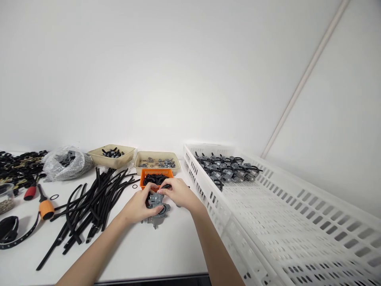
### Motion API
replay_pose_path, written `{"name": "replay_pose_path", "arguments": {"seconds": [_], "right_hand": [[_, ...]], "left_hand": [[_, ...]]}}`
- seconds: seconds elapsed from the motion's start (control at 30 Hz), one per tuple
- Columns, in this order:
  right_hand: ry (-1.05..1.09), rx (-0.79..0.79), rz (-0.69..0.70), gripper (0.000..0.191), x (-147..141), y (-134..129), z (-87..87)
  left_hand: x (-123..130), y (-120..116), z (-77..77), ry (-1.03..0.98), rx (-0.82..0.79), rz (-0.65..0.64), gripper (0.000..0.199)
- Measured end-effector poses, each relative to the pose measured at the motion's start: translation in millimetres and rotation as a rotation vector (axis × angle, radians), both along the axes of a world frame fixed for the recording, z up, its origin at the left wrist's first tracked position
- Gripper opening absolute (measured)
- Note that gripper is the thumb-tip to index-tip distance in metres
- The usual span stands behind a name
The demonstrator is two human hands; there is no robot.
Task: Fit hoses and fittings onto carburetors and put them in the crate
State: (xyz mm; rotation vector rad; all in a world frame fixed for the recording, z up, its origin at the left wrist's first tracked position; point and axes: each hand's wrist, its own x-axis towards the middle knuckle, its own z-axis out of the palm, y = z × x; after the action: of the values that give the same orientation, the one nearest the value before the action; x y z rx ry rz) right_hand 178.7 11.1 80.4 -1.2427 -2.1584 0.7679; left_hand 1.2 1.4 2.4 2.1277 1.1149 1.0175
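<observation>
A grey metal carburetor (pixel 155 218) rests on the white table in front of me. My left hand (pixel 138 205) is closed around its left side, with the thumb across its front. At the top of the carburetor, my right hand (pixel 180 193) pinches a small black part (pixel 166 186); its exact kind is partly hidden by the fingers. Just behind both hands stands an orange basket (pixel 156 171) of black parts. Long black rubber hoses (pixel 95 204) lie in a loose pile to the left.
To the right, a large white perforated crate (pixel 274 238) holds several carburetors (pixel 229 169) at its far end. Two beige trays (pixel 125 160) of small parts, a plastic bag (pixel 67 167), an orange-handled screwdriver (pixel 46 208) and a red-handled tool (pixel 30 193) are on the left and back.
</observation>
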Motion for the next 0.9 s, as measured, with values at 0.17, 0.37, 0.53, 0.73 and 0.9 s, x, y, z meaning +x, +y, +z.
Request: {"name": "replay_pose_path", "arguments": {"seconds": [0.17,0.37,0.53,0.73,0.9], "right_hand": [[0.249,-0.072,0.054,0.048,10.3,-6.4,-27.6],[0.630,-0.344,0.220,0.067,12.1,-3.9,-49.9],[0.650,-0.319,0.125,0.067,6.6,-0.1,-52.3],[0.674,-0.262,-0.020,0.061,-0.9,-1.8,-54.9],[0.713,-0.247,-0.078,0.051,-6.6,-3.7,-58.2]], "left_hand": [[0.8,-1.8,1.8,-0.024,-0.003,-0.005,0.050],[1.2,-2.1,3.3,-0.065,0.008,0.000,0.057],[2.1,-2.2,1.8,-0.051,-0.014,0.000,0.064],[3.0,-2.1,-0.9,-0.045,-0.031,0.044,0.070],[2.8,-1.1,-2.8,-0.051,-0.046,0.055,0.070]]}}
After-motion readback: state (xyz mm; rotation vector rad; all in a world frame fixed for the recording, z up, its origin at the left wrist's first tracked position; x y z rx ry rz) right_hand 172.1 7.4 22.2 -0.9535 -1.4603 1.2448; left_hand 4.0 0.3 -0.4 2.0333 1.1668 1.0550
